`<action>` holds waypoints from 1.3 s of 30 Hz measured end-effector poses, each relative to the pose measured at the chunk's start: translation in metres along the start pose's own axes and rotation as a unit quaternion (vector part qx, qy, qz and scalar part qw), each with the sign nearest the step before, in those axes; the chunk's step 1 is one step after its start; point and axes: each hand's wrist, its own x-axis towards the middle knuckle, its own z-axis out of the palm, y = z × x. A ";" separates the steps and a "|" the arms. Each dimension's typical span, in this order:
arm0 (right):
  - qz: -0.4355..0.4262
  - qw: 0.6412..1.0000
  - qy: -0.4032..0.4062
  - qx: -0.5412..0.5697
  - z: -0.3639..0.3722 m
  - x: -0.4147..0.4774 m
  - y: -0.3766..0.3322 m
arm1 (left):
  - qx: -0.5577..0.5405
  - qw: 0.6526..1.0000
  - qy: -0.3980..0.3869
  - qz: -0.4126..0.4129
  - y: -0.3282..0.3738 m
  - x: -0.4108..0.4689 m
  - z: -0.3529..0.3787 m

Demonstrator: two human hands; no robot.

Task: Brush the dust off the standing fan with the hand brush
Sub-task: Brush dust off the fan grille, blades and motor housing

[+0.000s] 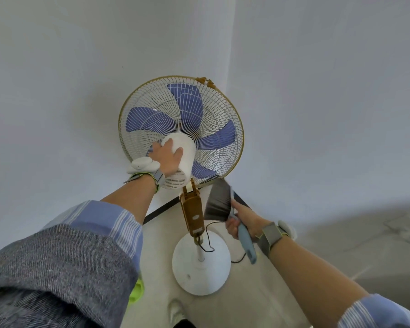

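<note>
**Both arms out, both hands holding**

The left arm reaches forward and up, its striped sleeve (pixel 104 223) pushed back and a strap (pixel 157 178) round the wrist. The left hand (pixel 167 158) lies over the fan's motor housing (pixel 187 153), fingers and thumb curved round it. The right arm extends lower, its wrist also strapped. The right hand (pixel 240 220) grips the hand brush (pixel 219 202) by its handle, bristles up.

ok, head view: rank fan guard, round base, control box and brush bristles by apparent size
Largest to smallest:
1. fan guard
2. round base
3. control box and brush bristles look about alike, so unranked.
</note>
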 end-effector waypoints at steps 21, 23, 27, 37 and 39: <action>-0.132 0.885 0.224 -0.385 0.013 -0.027 0.027 | 0.055 0.996 -0.032 0.063 -0.004 0.001 -0.018; -0.163 0.889 0.251 -0.347 0.015 -0.026 0.028 | 0.113 0.985 -0.060 0.112 -0.008 0.001 -0.022; -0.161 0.933 0.199 -0.253 0.038 -0.012 0.051 | 0.156 0.971 -0.087 0.160 -0.020 0.009 -0.023; -0.273 0.866 0.398 -0.132 0.090 -0.008 0.077 | 0.122 0.956 -0.135 0.231 -0.032 0.022 -0.066; -0.338 0.850 0.392 -0.095 0.117 -0.003 0.069 | 0.070 0.963 -0.105 0.236 -0.034 0.029 -0.081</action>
